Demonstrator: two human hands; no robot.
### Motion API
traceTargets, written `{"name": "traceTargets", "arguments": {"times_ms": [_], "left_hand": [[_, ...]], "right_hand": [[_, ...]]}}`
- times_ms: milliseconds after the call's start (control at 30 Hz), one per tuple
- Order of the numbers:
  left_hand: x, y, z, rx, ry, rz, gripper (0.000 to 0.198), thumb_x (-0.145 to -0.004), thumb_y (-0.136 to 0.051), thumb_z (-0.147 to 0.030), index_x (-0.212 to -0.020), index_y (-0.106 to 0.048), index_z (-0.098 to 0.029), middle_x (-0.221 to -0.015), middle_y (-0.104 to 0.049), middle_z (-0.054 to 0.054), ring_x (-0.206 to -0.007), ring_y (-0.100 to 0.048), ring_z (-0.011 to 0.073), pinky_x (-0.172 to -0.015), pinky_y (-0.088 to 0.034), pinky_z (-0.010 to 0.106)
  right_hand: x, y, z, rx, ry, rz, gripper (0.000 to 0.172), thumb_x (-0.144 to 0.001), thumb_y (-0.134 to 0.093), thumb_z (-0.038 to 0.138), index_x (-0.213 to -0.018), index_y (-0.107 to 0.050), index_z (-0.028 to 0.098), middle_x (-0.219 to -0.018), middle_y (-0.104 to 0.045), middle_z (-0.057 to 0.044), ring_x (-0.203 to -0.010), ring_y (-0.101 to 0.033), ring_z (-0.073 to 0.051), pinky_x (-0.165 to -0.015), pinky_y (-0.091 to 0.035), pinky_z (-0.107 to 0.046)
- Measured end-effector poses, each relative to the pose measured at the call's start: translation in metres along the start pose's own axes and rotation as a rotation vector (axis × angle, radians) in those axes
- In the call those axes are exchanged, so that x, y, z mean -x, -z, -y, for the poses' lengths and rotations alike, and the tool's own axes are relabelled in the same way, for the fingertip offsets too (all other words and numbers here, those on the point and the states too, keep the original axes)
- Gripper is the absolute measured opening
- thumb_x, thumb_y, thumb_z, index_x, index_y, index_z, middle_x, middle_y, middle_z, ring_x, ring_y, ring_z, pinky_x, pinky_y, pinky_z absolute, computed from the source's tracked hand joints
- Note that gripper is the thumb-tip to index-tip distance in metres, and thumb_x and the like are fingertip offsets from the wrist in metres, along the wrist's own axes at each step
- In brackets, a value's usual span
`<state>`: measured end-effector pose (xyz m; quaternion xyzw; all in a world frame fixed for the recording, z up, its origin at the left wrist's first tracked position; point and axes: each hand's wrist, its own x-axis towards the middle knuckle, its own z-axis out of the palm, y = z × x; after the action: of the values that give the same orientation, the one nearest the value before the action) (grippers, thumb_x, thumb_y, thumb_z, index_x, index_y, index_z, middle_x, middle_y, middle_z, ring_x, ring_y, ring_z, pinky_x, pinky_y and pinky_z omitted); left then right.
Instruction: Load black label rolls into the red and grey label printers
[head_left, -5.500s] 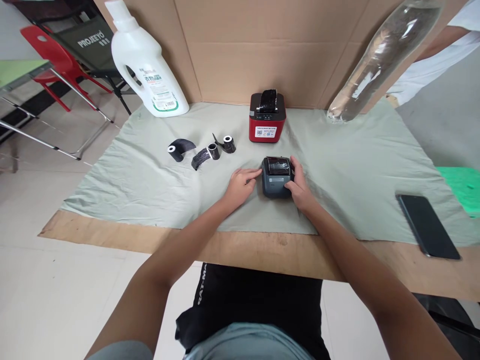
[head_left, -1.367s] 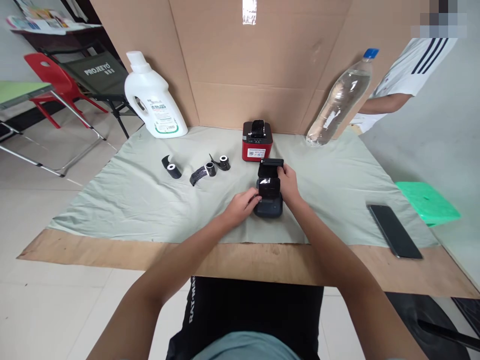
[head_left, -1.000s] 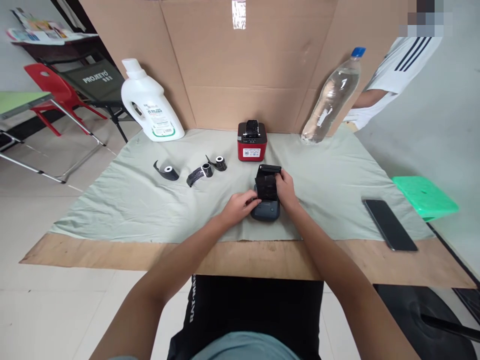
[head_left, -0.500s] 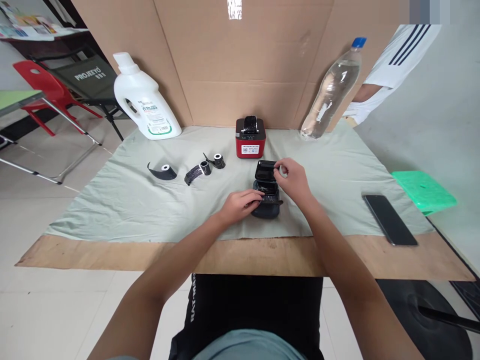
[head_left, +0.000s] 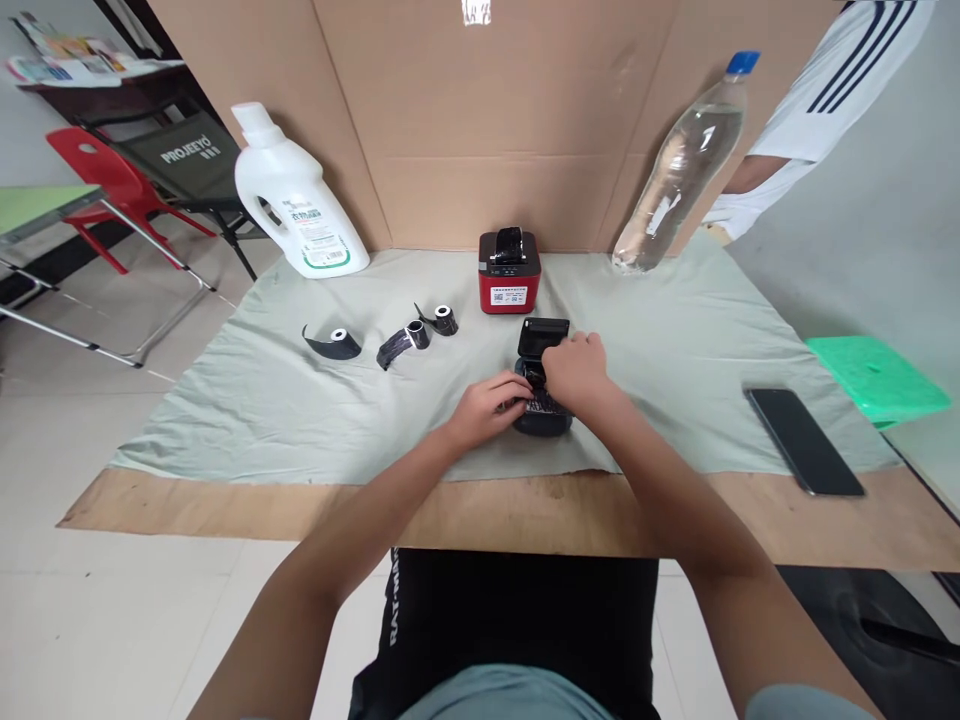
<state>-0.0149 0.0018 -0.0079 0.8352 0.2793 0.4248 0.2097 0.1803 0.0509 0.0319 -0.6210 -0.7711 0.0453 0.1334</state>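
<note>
Left hand (head_left: 486, 410), fingers bent, touches the open dark printer (head_left: 544, 424) at nine o'clock. Right hand (head_left: 577, 373), curled, covers two o'clock. I cannot tell what either grips.

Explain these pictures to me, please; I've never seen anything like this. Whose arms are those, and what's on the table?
There is no machine arm here: these are a person's own bare hands. Every picture comes from one camera worn on that person's head, looking forward and down.

The left hand and right hand are both at a small dark device whose lid is open. The fingers hide exactly what they grip.

A pale green cloth covers most of the table. On it are three black rolls, a red box, a white jug and a clear bottle. A phone lies at the right.
</note>
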Motion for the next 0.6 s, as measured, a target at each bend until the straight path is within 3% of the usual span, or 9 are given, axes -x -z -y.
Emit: {"name": "traceTargets", "arguments": {"times_ms": [100,200,300,433,600], "left_hand": [[0.000,-0.002,0.001,0.038,0.000,-0.013,0.015,-0.097,-0.059,-0.017,-0.101,-0.073,-0.020,-0.111,-0.076,0.010,-0.080,-0.069,0.0124,-0.071,-0.057,0.026],[-0.001,-0.003,0.001,0.063,0.030,-0.019,0.019,-0.098,-0.055,-0.015,-0.102,-0.073,-0.020,-0.110,-0.075,0.010,-0.086,-0.070,0.0138,-0.073,-0.057,0.026],[-0.002,-0.001,0.002,0.080,0.097,-0.060,0.027,-0.097,-0.049,-0.011,-0.105,-0.073,-0.021,-0.108,-0.075,0.009,-0.096,-0.071,0.0156,-0.074,-0.056,0.027],[-0.005,0.004,0.004,0.097,0.209,-0.197,0.026,-0.096,-0.050,-0.013,-0.107,-0.073,-0.021,-0.104,-0.073,0.006,-0.089,-0.068,0.0140,-0.072,-0.053,0.026],[-0.007,0.008,0.007,0.109,0.292,-0.281,0.018,-0.100,-0.055,-0.024,-0.104,-0.072,-0.020,-0.099,-0.072,0.005,-0.081,-0.064,0.0130,-0.070,-0.052,0.025]], "right_hand": [[-0.002,0.004,-0.001,0.064,-0.084,0.148,0.013,-0.065,-0.086,0.021,-0.072,-0.076,0.019,-0.082,-0.075,-0.021,-0.096,-0.071,-0.042,-0.087,-0.050,-0.058],[-0.003,0.014,0.000,0.141,-0.047,0.194,0.012,-0.069,-0.084,0.023,-0.079,-0.078,0.020,-0.083,-0.076,-0.019,-0.085,-0.074,-0.035,-0.077,-0.054,-0.049],[0.000,0.031,0.003,0.140,0.009,0.197,0.014,-0.072,-0.084,0.023,-0.084,-0.078,0.020,-0.086,-0.075,-0.018,-0.085,-0.073,-0.035,-0.076,-0.053,-0.047],[0.006,0.060,0.011,0.105,0.005,0.176,0.003,-0.080,-0.076,0.018,-0.082,-0.077,0.019,-0.086,-0.072,-0.017,-0.088,-0.071,-0.036,-0.079,-0.050,-0.049],[0.010,0.083,0.021,0.082,0.016,0.182,0.012,-0.086,-0.070,0.015,-0.081,-0.080,0.020,-0.088,-0.074,-0.015,-0.089,-0.071,-0.034,-0.080,-0.050,-0.045]]}}
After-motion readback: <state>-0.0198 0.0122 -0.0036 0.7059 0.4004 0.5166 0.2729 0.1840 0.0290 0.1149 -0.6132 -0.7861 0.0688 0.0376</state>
